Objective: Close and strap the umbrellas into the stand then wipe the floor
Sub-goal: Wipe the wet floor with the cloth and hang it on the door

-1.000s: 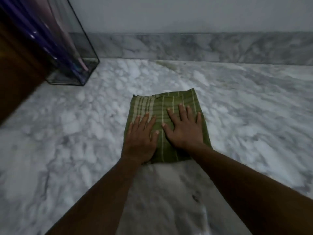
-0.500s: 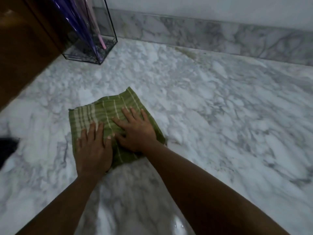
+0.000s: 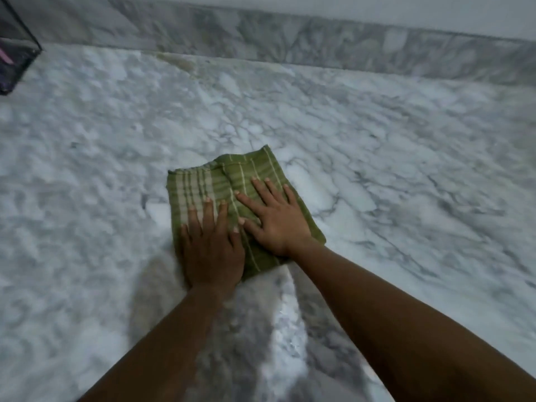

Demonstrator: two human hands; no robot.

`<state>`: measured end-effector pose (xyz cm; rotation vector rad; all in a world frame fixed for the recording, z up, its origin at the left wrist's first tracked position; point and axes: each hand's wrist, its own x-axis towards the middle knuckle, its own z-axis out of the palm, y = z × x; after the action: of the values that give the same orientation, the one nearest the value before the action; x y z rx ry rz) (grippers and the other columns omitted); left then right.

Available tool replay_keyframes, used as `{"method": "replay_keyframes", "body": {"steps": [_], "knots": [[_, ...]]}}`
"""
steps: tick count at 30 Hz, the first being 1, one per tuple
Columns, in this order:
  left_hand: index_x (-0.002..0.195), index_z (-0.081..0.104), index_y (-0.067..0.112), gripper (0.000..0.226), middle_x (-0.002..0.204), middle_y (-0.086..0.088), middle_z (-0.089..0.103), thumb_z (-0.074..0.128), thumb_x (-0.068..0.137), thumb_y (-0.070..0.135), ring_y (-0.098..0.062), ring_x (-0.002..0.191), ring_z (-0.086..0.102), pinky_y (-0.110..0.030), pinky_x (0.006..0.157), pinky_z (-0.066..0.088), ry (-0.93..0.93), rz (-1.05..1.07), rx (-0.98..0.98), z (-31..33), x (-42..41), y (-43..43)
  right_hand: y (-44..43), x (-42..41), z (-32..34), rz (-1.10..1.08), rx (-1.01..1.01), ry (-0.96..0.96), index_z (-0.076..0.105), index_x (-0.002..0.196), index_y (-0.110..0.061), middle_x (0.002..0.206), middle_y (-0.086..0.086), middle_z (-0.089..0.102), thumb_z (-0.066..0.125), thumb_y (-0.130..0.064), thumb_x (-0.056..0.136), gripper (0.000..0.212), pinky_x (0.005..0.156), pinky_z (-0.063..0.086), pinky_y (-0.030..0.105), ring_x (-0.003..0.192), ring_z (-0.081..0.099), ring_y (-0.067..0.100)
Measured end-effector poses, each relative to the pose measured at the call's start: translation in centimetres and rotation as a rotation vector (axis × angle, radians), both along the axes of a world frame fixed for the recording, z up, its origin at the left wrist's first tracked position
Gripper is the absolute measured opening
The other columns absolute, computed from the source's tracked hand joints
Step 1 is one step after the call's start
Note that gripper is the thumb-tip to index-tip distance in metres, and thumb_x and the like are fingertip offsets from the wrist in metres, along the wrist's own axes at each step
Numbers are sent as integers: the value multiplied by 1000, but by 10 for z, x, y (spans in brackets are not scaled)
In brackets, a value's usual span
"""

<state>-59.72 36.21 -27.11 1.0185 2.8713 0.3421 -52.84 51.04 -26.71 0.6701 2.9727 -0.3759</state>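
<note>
A folded green cloth [image 3: 200, 184] with pale stripes lies flat on the white marble floor [image 3: 391, 169]. Both palms rest on it with fingers spread. My left hand [image 3: 211, 250] covers its near left part, and my right hand [image 3: 275, 219] presses its right half, thumb beside the left hand's fingers. Neither hand curls around the fabric. At the far left edge stands a corner of the clear umbrella stand [image 3: 17, 62], with a pink umbrella tip [image 3: 5, 58] inside it.
A marble skirting [image 3: 290, 39] runs along the wall at the back. A yellowish stain [image 3: 179, 60] marks the floor near the skirting. Bare floor spreads to the right and left of the cloth.
Both hands slid the cloth left towards the stand and then back right, away from it. The stand has gone from the upper left almost out of view.
</note>
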Motion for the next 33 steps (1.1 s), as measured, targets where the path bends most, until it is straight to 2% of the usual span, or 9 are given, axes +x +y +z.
{"method": "replay_keyframes", "body": {"steps": [7,13,15,18,22,28,33], "knots": [[147,49,25,60,160,-6,38,43,90,40,-34,150,27,-51,120,17,-91,-298,73,1,133,121,88,173,-8,-379,65,1,11,155,-54,170,-4,7,20,-68,98,60,125,4,51,157,5,20],[142,57,20,55,155,-9,45,47,91,37,-37,147,35,-51,120,20,-110,-522,203,-8,234,197,140,301,-8,-624,87,0,16,155,-51,169,-2,10,26,-68,97,61,125,5,50,156,7,20],[146,53,22,56,159,-6,41,42,93,39,-34,149,30,-51,122,17,-123,-563,167,-7,266,217,153,335,-8,-694,91,-11,16,155,-51,169,-3,10,26,-68,98,61,125,4,49,156,6,20],[157,31,28,59,168,0,19,29,99,42,-28,156,8,-49,125,3,-144,-660,49,-7,308,243,167,376,-9,-808,91,-19,16,155,-51,169,-4,10,24,-68,98,61,125,5,49,156,6,20],[160,16,29,58,170,2,2,24,104,41,-26,156,-7,-48,125,-6,-172,-797,-34,-1,348,261,167,414,-10,-1028,95,-28,15,155,-50,169,-3,9,23,-66,98,60,125,6,51,156,5,21],[161,11,30,60,170,4,-4,27,104,41,-24,155,-12,-46,125,-9,-186,-1002,-120,6,353,253,135,427,-12,-1243,68,-46,14,155,-52,170,-2,6,21,-68,97,60,124,4,52,156,4,22],[160,14,33,59,169,9,-6,30,104,41,-19,154,-15,-42,123,-13,-225,-1102,-112,6,325,199,65,407,-8,-1320,55,-76,9,156,-50,170,-2,2,16,-69,96,63,124,2,53,156,2,24]]}}
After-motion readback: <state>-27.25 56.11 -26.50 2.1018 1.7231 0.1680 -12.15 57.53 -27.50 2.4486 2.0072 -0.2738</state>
